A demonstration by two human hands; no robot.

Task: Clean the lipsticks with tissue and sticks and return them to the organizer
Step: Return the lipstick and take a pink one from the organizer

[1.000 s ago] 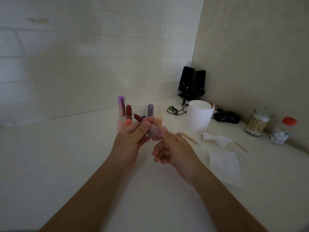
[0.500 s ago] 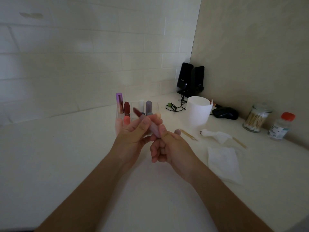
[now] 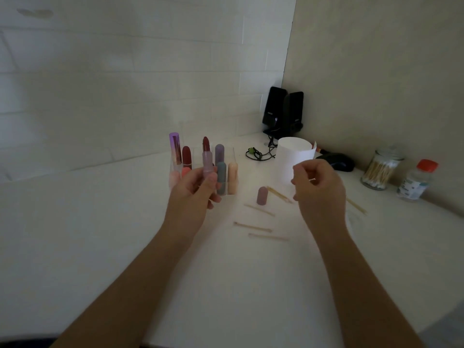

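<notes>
I have the left hand [image 3: 193, 194] wrapped around the lower barrel of the open lipstick [image 3: 206, 160]. It holds the lipstick upright just in front of the organizer [image 3: 234, 159], with the dark red bullet bare at the top. The right hand [image 3: 319, 187] hovers well apart to the right with its fingers curled, and I cannot tell whether they pinch a stick or nothing at all. The cap [image 3: 262, 195] stands upright on the table [image 3: 100, 234] between the 2 hands, among loose sticks [image 3: 258, 210]. My main worry is the bullet: it looks wound well out, so a hard sideways push from a stick or tissue could snap or gouge it. Drifting back could smear it on the capped tubes in the organizer. The cap is the other risk, since a right hand reaching down for a stick could tip it and send it rolling. The tissue roll [image 3: 295, 156] sits behind that hand, so a backward reach could also bump it.
</notes>
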